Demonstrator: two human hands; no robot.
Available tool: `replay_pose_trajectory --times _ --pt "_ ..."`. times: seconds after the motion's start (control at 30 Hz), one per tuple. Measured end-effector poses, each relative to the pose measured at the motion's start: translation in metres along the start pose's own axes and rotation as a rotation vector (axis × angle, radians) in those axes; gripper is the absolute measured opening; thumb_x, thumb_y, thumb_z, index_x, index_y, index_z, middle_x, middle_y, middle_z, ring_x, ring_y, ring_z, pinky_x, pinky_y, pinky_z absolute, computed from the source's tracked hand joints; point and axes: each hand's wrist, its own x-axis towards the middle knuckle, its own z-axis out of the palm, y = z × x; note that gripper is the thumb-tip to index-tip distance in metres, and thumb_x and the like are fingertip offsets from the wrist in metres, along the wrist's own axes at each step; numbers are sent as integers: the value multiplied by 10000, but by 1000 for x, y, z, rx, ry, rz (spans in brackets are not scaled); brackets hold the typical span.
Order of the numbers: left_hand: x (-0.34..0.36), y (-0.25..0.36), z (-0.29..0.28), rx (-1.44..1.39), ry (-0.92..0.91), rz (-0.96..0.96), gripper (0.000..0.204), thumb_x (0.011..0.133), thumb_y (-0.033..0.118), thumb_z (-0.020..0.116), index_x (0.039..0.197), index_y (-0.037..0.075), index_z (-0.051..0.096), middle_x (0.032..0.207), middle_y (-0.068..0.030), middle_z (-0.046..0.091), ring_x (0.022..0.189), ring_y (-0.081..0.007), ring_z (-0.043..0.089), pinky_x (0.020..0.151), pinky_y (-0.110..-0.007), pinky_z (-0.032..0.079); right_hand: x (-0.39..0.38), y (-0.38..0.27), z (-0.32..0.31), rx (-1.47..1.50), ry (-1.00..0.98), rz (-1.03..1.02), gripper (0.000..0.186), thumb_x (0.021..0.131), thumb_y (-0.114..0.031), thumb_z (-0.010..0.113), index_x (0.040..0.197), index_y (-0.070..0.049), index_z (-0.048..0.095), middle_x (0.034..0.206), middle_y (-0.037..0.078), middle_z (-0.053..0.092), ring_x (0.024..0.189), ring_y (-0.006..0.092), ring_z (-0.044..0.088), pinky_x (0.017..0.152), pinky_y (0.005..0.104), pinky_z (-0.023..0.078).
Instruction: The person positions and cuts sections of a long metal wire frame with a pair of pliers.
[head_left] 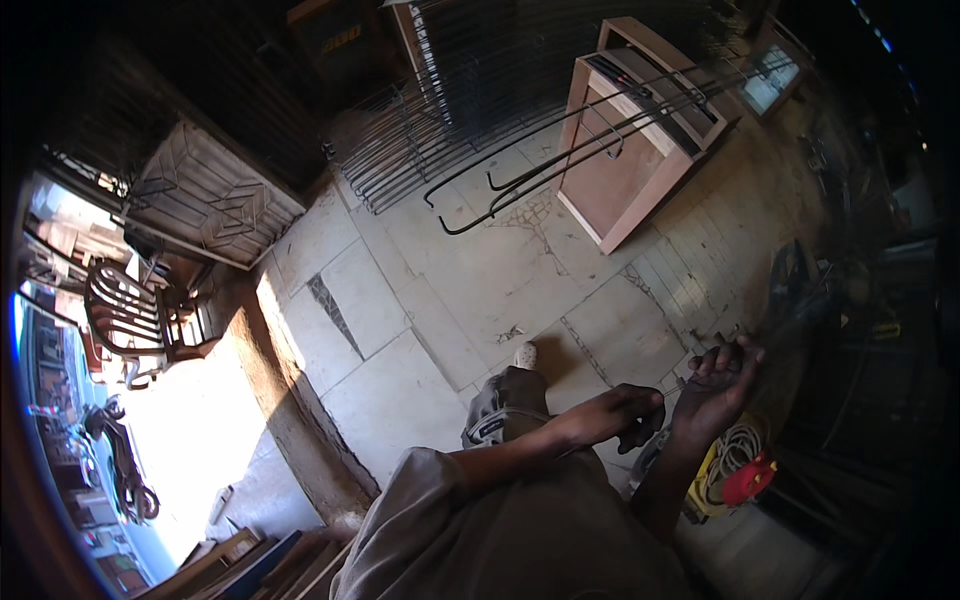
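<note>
Workshop floor of cracked pale tiles point(430, 300). Lower right: left hand point(618, 412) and right hand point(722, 385) both closed on a thin metal rod point(677, 384), held between them. Work looks mid-way; outcome unclear.

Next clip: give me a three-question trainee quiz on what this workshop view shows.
1. True or false: the left hand and right hand are close together near a thin rod.
2. What stands at the upper right of the tiled floor? A) a wooden cabinet B) a bicycle C) a ladder
3. What colour is the small object beside the coiled yellow cable?

Key:
1. True.
2. A, the wooden cabinet, with bent metal rods leaning near it.
3. Red: the red object.
</note>
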Motion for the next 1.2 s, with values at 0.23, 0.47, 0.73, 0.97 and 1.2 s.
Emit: replay_pose_trajectory --times 0.23,0.47,0.73,0.97,1.2 --pt "19 44 -54 595 690 458 259 948 231 526 1014 -7 606 839 -125 642 773 -184 619 699 -320 490 105 -13 19 352 -370 19 105 956 -192 462 889 -112 452 649 -42 300 533 46 271 402 198 233" --pt "-62 34 -207 305 1669 470 385 961 316 494 1132 -23 558 981 -137 654 892 -202 621 782 -320 492 214 -40 23 13 -205 -412 301 994 -229 401 723 -101 429 584 -28 259 478 64 224 430 210 223" --pt "-19 66 -242 196 1598 477 428 956 327 513 1115 -68 559 939 -154 666 840 -197 649 759 -312 528 300 32 48 -298 -246 -153 309 971 -343 456 768 -110 447 586 -41 270 473 55 234 429 210 186" --pt "-22 84 -266 -93 1618 418 505 925 410 527 1161 -36 564 1032 -148 645 925 -213 631 800 -328 509 375 40 75 -288 -272 -73 308 954 -360 468 763 -120 444 578 -60 258 471 38 223 438 210 181" --pt "-6 86 -276 -98 1696 452 448 910 328 562 1220 5 546 1092 -119 622 1006 -209 590 875 -340 465 422 51 86 -283 -331 -15 336 953 -397 468 762 -122 441 574 -65 248 476 36 221 446 212 178"
